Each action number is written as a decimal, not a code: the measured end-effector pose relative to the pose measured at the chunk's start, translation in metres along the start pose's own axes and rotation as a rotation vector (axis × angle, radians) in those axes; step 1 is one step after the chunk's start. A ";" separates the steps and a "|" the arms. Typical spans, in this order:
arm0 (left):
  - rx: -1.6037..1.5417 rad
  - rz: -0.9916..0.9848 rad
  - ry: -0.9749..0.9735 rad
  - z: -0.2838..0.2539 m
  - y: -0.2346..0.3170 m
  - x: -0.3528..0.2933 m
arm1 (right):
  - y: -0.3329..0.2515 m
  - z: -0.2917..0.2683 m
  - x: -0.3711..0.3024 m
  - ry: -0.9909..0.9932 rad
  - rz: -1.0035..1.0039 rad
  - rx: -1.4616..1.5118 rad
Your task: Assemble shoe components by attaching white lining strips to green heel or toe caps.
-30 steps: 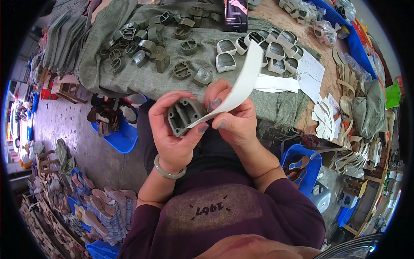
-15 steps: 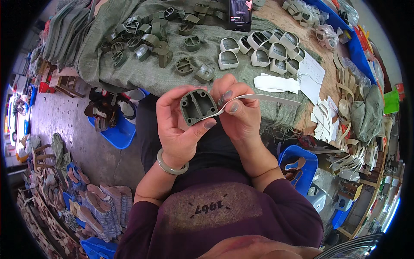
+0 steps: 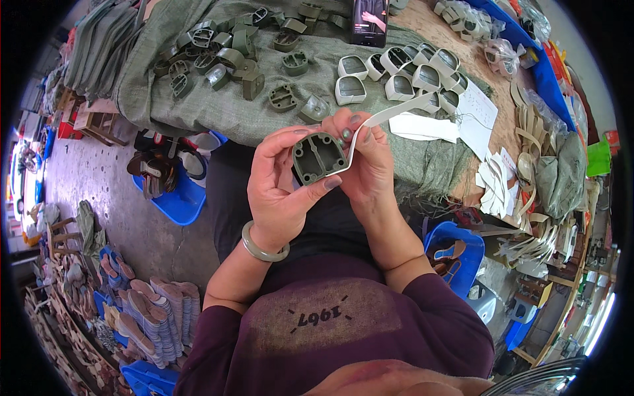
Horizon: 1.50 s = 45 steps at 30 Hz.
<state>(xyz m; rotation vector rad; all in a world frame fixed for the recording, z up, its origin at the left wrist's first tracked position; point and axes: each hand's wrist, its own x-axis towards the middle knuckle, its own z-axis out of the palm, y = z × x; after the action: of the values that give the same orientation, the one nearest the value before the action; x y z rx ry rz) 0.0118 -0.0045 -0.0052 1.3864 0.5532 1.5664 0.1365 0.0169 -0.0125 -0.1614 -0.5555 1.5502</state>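
Note:
My left hand (image 3: 274,198) grips a dark green shoe heel (image 3: 306,153), its hollow ribbed face turned up toward me. Along the heel's right and lower side runs a white strip (image 3: 404,111), pressed against the wall near my left thumb. My right hand (image 3: 370,165) pinches this strip at the heel's right corner, and its loose end sticks out to the upper right. Bare green heels (image 3: 282,99) lie scattered on the cloth beyond my hands. To their right stands a group of heels with white-wrapped sides (image 3: 350,90). Flat white strips (image 3: 422,127) rest just in front of that group.
A green cloth (image 3: 218,122) covers the bench. A phone (image 3: 368,26) stands at the back, and a paper sheet (image 3: 479,115) lies right. Blue tubs (image 3: 178,206) sit below on both sides. Stacked soles (image 3: 155,317) fill the lower left.
The heel has shifted slightly right and turned in my left hand. My right hand has swung the strip's loose end upward, bending it around the heel's corner.

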 end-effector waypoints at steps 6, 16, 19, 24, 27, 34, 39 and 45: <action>-0.004 -0.019 0.008 0.000 -0.001 -0.002 | 0.001 -0.006 -0.001 0.014 0.028 0.011; 0.177 0.002 -0.067 -0.007 -0.009 0.001 | 0.008 -0.023 0.007 0.012 0.029 -0.010; 0.226 0.036 -0.024 -0.008 -0.011 0.001 | 0.010 -0.020 0.005 0.038 0.039 -0.080; 0.272 0.022 -0.034 -0.008 -0.010 0.003 | 0.009 -0.019 0.004 0.015 0.067 -0.107; 0.262 0.030 -0.045 -0.008 -0.011 0.005 | 0.008 -0.016 0.003 0.046 0.052 -0.137; 0.230 0.009 -0.057 -0.007 -0.006 0.006 | 0.005 -0.014 0.003 0.021 0.018 -0.088; 0.123 -0.063 -0.117 -0.011 -0.002 0.003 | 0.001 -0.004 -0.002 -0.015 0.014 -0.102; -0.198 -0.020 -0.019 -0.005 -0.004 0.009 | 0.006 0.012 -0.008 -0.034 -0.253 -0.348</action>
<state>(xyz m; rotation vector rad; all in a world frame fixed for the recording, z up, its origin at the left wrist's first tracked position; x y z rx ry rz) 0.0091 0.0061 -0.0055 1.2412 0.3885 1.5458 0.1261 0.0064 -0.0070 -0.3180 -0.8384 1.2045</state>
